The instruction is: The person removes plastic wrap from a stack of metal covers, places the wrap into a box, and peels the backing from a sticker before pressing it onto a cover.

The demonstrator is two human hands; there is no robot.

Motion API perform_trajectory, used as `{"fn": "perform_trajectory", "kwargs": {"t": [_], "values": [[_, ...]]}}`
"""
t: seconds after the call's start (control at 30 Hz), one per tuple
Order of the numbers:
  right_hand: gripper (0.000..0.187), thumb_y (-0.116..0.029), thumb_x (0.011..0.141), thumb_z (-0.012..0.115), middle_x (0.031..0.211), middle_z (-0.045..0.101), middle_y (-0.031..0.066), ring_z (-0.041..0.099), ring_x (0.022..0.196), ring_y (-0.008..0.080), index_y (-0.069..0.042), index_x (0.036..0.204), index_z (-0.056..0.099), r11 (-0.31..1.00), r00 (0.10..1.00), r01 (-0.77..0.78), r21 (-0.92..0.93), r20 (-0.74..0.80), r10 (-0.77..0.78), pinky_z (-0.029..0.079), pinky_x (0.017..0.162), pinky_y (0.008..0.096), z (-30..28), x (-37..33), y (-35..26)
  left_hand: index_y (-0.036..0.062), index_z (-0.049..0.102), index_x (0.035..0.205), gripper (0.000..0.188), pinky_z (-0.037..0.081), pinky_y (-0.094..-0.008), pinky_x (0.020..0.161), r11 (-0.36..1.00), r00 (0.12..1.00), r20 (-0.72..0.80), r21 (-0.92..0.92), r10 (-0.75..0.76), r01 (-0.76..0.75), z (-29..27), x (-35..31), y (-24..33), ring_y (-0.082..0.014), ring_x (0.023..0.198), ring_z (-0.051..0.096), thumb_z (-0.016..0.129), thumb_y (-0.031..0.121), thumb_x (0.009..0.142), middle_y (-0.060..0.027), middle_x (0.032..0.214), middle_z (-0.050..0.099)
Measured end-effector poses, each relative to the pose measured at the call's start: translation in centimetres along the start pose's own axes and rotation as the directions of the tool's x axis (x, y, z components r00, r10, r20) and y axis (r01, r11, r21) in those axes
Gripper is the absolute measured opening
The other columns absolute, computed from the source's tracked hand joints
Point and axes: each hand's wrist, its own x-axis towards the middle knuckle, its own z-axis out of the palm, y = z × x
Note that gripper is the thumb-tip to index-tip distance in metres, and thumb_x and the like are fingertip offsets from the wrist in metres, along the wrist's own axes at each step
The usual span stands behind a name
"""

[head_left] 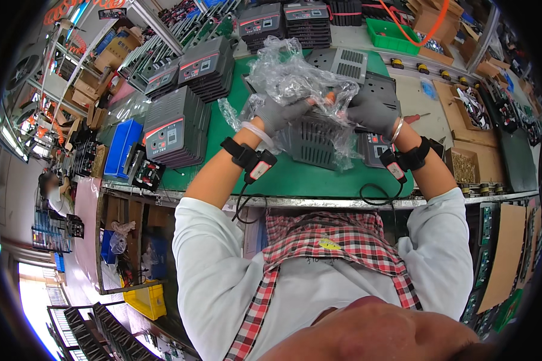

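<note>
My left hand (282, 114), in a grey fingertip-less glove, is closed on a crumpled clear plastic bag (283, 69). The bag spreads up and away from me over the bench. My right hand (374, 114), gloved the same way, grips the bag's right side with fingers bent. Below the hands lies a dark grey slotted metal panel (310, 144), partly covered by the plastic. Another grey panel with vent slots (349, 63) lies beyond the bag. A grey front panel with a red stripe (372, 147) sits under my right wrist.
Stacks of grey panels (177, 126) stand at the left on the green mat (217, 171), with more stacks (262, 24) at the back. A blue bin (123, 147) is at far left. Right are a screwdriver (417, 118), a green tray (391, 35) and a screw box (465, 166).
</note>
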Motion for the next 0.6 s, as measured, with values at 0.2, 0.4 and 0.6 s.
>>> {"fn": "perform_trajectory", "kwargs": {"t": [0.2, 0.4, 0.6], "values": [[0.042, -0.021, 0.075, 0.065, 0.100, 0.062, 0.0074, 0.056, 0.090, 0.0178, -0.002, 0.111, 0.056, 0.886, 0.949, 0.310, -0.345, 0.169, -0.266, 0.044, 0.083, 0.0321, 0.6, 2.6, 4.0, 0.0018, 0.054, 0.116, 0.034, 0.045, -0.0277, 0.086, 0.992, 0.995, 0.096, -0.127, 0.024, -0.011, -0.2, -1.4, 0.7, -0.0142, 0.100, 0.055, 0.061, 0.013, 0.084, -0.0073, 0.110, 0.059], [0.039, -0.023, 0.080, 0.062, 0.109, 0.060, 0.0093, 0.053, 0.095, 0.0156, -0.001, 0.111, 0.057, 0.966, 0.965, 0.158, -0.203, 0.237, -0.108, 0.042, 0.088, 0.0304, 1.4, 4.6, 7.2, -0.0010, 0.053, 0.116, 0.033, 0.044, -0.0269, 0.086, 0.960, 0.991, 0.094, -0.256, -0.092, 0.113, -0.6, -3.5, 1.8, -0.0144, 0.098, 0.055, 0.058, 0.004, 0.084, -0.0082, 0.108, 0.059], [0.044, -0.020, 0.079, 0.064, 0.107, 0.061, 0.0125, 0.057, 0.091, 0.0183, -0.002, 0.118, 0.053, 0.973, 0.939, 0.228, 0.026, 0.260, -0.227, 0.045, 0.083, 0.0304, 0.8, 3.6, 4.9, -0.0027, 0.053, 0.114, 0.034, 0.047, -0.0278, 0.079, 0.894, 0.995, 0.087, -0.443, -0.040, 0.074, -1.3, -6.2, 2.8, -0.0163, 0.091, 0.058, 0.059, 0.001, 0.081, -0.0091, 0.100, 0.062]]}}
